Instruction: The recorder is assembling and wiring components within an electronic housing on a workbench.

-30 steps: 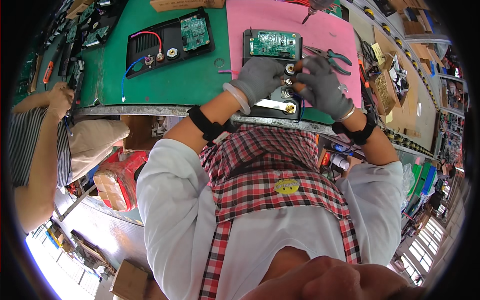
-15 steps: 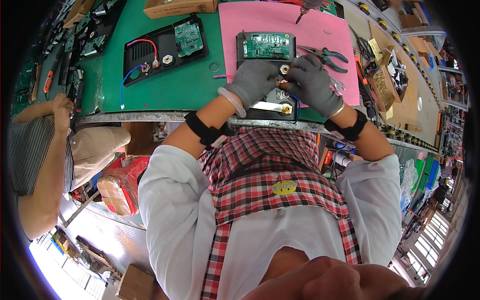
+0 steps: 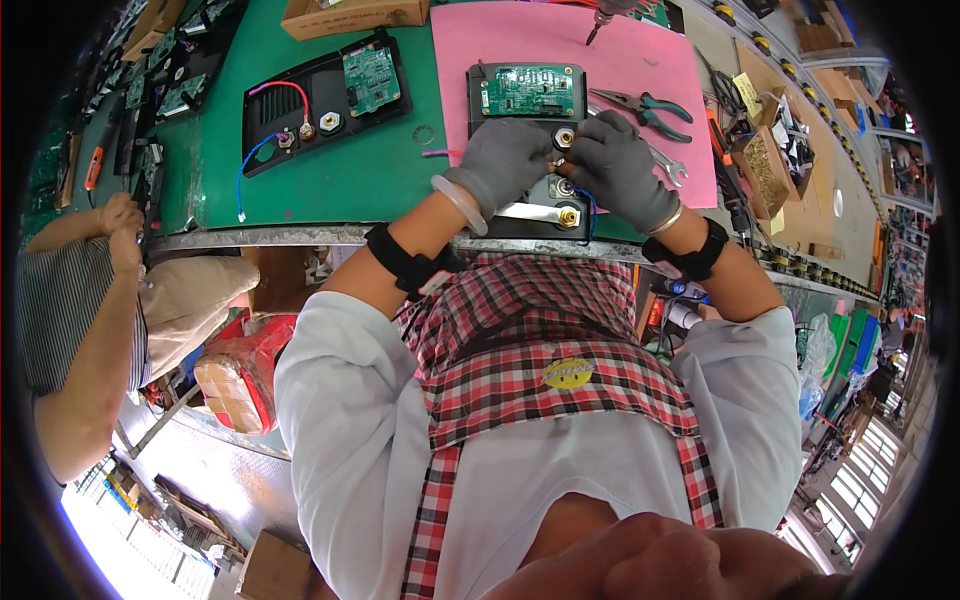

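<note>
A black panel (image 3: 478, 76) with a green circuit board (image 3: 528, 92) lies in front of me, partly over the pink mat. My left hand (image 3: 503, 163), in a grey glove, bends its fingers in from the left at a terminal in the panel's middle. From the right, my gloved right hand (image 3: 622, 172) closes its fingers on the same spot. What they pinch is mostly hidden. Just beyond the fingertips is a brass-centred nut (image 3: 564, 138). Nearer me, a silver bar (image 3: 532, 212) ends at a brass fitting (image 3: 569, 216). A blue wire (image 3: 593, 208) curves below my right hand.
Pliers (image 3: 655, 113) and a wrench (image 3: 668, 165) lie right of the panel on the pink mat (image 3: 460, 40). A screwdriver bit (image 3: 593, 36) hangs above its far edge. Leftward sits a second panel (image 3: 290, 100) with red and blue wires. A co-worker's hands (image 3: 122, 215) are far left.
The whole view has shifted slightly left. My hands stay at the same terminal, with only small finger movements.
</note>
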Tool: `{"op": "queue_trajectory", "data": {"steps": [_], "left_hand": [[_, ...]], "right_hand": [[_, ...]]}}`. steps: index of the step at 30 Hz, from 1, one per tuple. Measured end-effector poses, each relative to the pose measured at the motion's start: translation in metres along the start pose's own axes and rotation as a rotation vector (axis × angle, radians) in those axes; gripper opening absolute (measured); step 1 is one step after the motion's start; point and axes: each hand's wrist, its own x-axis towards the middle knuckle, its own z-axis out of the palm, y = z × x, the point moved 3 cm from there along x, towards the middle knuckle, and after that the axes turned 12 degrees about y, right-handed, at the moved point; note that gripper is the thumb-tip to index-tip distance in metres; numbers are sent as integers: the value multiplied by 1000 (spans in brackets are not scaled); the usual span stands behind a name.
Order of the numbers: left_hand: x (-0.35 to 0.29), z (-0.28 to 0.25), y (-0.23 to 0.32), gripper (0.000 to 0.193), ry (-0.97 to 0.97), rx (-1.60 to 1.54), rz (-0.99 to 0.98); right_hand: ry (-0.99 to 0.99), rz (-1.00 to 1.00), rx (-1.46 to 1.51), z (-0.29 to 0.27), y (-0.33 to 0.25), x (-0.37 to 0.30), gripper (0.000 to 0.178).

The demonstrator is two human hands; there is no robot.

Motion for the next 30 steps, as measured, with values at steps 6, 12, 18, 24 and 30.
{"op": "queue_trajectory", "data": {"steps": [6, 12, 18, 24, 30], "left_hand": [[0, 3, -1, 20, 6, -6, 10], [0, 1, 0, 21, -14, -4, -11], [0, 4, -3, 19, 39, -15, 57], [0, 0, -2, 19, 29, -18, 30], [0, 0, -4, 19, 3, -64, 24]], "right_hand": [[-40, -48, 101, 0, 9, -3, 27], [-103, 87, 9, 2, 1, 0, 25], [-56, 88, -25, 1, -3, -3, 25], [72, -7, -6, -21, 21, 9, 32], [-444, 239, -298, -42, 115, -10, 61]]}}
